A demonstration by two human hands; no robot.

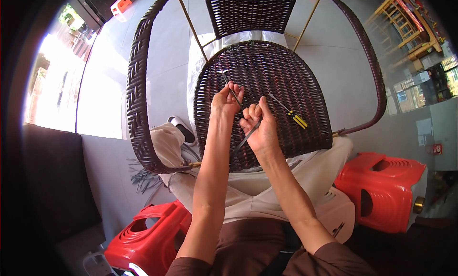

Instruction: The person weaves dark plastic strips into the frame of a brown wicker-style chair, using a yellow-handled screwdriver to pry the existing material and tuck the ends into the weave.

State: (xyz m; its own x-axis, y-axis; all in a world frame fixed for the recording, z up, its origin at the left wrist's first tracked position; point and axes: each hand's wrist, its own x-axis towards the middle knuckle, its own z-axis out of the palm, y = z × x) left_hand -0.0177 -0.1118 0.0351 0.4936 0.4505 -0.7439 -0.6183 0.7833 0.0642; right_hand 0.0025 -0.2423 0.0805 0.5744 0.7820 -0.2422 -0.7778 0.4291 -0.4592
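We pinch flat, dark strip (246, 138) with our left hand (226, 101) and right hand (260, 129) (they hide the middle, so we can't tell if it's one piece) over the bumpy, woven seat (281, 71).

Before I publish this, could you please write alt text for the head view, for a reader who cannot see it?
A person's left hand and right hand hold dark strip material over the woven seat of a brown armchair. A yellow-and-black screwdriver lies on the seat right of the hands; red plastic stools flank the person.
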